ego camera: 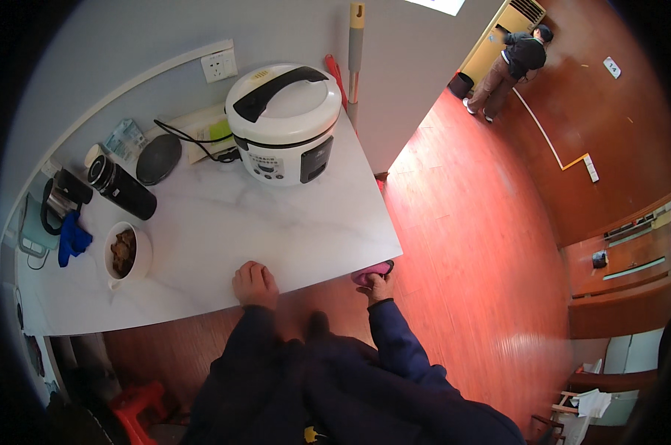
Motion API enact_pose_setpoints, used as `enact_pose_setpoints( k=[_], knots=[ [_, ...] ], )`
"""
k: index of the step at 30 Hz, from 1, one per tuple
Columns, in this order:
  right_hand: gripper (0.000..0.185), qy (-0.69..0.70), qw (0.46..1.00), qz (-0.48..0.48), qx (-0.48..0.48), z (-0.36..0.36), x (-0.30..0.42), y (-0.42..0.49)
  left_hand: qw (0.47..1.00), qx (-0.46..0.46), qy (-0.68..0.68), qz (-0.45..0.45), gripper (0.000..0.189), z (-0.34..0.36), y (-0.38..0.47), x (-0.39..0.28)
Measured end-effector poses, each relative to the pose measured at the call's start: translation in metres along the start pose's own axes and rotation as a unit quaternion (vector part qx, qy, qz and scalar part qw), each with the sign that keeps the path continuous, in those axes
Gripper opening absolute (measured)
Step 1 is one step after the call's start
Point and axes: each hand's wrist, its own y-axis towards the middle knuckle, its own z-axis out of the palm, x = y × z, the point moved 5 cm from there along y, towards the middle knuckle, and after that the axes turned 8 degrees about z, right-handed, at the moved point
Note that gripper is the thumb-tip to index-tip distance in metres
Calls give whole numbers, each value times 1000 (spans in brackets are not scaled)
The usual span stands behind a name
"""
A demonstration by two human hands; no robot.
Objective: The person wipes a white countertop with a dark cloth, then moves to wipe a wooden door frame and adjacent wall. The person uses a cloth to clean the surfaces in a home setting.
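Observation:
My left hand (256, 285) rests with curled fingers on the front edge of the white marbled countertop (213, 245); nothing shows in it. At the counter's right corner, my right hand (381, 285) grips a pink cloth (370, 273) with a dark edge, just beside the counter's edge. A white rice cooker (284, 125) with a black handle stands at the back right, its lid down. To the left are a white cup (145, 253) with brown chunks inside and a black bottle (125, 189). A dark oval object (159, 159) lies behind the bottle.
An electric kettle (60, 200) and a blue cloth (74, 239) are at the far left. A wall socket (219, 65) is behind the counter, a pole (356, 50) beside the cooker. A red stool (138, 409) stands below. Another person (513, 64) stands across the room.

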Motion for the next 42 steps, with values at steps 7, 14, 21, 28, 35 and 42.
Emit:
enact_pose_setpoints(
  k=[7,14,21,28,35,42],
  knots=[
    [27,-95,979,96,153,45,-46,-20,1000,0,-5,19,11,0,-1,4],
    [20,-125,953,86,263,97,-93,-59,998,-1,-42,47,13,-3,-3,8],
    [19,-165,952,85,243,98,-85,-71,995,38,-83,31,19,-25,-20,27],
    [18,-134,949,124,256,120,-98,-93,997,-16,-65,41,16,-49,-29,52],
    [20,-226,923,90,297,149,-133,-118,999,-41,-11,23,15,-79,-42,100],
    [30,-229,869,69,434,163,-185,-111,997,-62,42,-12,13,-114,-58,166]
  ],
)
